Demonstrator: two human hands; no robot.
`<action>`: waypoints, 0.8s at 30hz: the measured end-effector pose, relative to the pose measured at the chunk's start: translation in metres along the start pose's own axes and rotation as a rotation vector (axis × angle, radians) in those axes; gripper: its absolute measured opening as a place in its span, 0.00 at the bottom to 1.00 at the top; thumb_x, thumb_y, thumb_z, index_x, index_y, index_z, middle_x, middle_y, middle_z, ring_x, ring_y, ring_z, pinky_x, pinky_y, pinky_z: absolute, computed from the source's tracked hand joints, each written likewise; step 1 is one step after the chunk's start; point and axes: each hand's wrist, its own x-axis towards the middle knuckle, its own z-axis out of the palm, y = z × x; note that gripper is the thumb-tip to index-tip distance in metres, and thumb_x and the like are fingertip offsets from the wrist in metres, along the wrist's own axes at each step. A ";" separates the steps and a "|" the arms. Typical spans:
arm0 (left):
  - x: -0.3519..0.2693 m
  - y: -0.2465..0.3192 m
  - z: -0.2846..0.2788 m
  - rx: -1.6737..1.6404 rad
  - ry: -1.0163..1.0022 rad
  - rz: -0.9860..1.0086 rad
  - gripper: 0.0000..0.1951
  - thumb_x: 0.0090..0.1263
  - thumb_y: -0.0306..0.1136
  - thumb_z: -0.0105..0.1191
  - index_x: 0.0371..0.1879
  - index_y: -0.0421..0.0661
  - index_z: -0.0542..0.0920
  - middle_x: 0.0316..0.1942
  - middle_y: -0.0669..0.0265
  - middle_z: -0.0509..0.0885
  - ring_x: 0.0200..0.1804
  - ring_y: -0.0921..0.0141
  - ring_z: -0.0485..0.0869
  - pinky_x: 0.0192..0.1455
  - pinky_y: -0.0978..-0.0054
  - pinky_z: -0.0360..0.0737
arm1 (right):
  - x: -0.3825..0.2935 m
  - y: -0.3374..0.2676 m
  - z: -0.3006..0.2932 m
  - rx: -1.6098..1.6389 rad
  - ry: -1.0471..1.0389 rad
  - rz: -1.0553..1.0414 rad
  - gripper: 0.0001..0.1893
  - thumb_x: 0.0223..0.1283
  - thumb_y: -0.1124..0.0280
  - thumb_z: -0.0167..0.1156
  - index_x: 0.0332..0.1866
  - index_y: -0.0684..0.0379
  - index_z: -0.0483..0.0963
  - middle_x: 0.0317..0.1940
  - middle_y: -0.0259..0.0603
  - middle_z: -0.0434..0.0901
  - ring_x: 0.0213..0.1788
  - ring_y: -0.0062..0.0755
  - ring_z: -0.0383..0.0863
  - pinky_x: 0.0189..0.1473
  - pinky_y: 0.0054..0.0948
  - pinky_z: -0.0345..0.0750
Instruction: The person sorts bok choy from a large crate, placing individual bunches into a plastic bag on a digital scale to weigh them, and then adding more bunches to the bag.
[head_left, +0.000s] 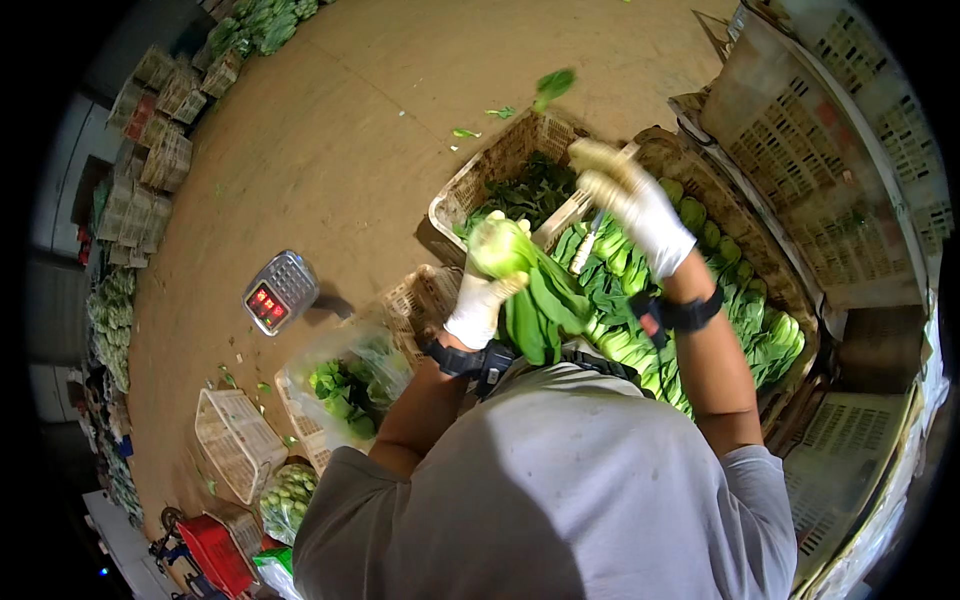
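Note:
My left hand (480, 304), in a whitish glove, grips a head of bok choy (501, 251) with its pale base up and its leaves hanging down. My right hand (626, 191), gloved too and blurred, is over the divide between two crates, fingers apart, with nothing visible in it. A blurred green leaf (555, 86) appears in the air beyond the near crate. Below the right hand is a small tool with a pale handle (582, 255), seemingly a knife. Rows of bok choy (724, 247) fill the right crate (804, 330). Dark loose leaves (536, 184) lie in the left crate (450, 202).
A scale display (277, 292) with lit red digits stands on the left. Near it are a plastic-lined crate of greens (341, 394) and a white crate (240, 442). Tall stacked crates (795, 150) rise close on my right. Leaf scraps (466, 133) dot the floor.

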 end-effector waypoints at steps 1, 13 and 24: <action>-0.001 0.002 0.012 0.152 0.018 0.073 0.47 0.46 0.33 0.74 0.67 0.47 0.60 0.63 0.60 0.70 0.62 0.67 0.71 0.64 0.69 0.71 | -0.014 -0.005 0.019 0.113 -0.066 0.009 0.32 0.60 0.58 0.62 0.68 0.54 0.62 0.63 0.41 0.68 0.64 0.34 0.67 0.65 0.34 0.67; 0.004 0.042 0.070 0.745 -0.263 0.090 0.45 0.64 0.45 0.60 0.73 0.44 0.47 0.69 0.52 0.61 0.70 0.61 0.62 0.72 0.64 0.55 | -0.102 0.025 -0.011 0.337 0.277 0.033 0.29 0.54 0.74 0.60 0.64 0.55 0.65 0.61 0.35 0.69 0.62 0.28 0.68 0.65 0.28 0.65; 0.044 0.012 0.103 0.100 -0.524 -0.529 0.33 0.67 0.57 0.53 0.61 0.41 0.71 0.60 0.62 0.73 0.61 0.70 0.70 0.65 0.74 0.66 | -0.118 0.009 -0.009 0.406 0.251 -0.111 0.35 0.48 0.57 0.66 0.62 0.58 0.65 0.58 0.38 0.70 0.62 0.30 0.69 0.66 0.31 0.64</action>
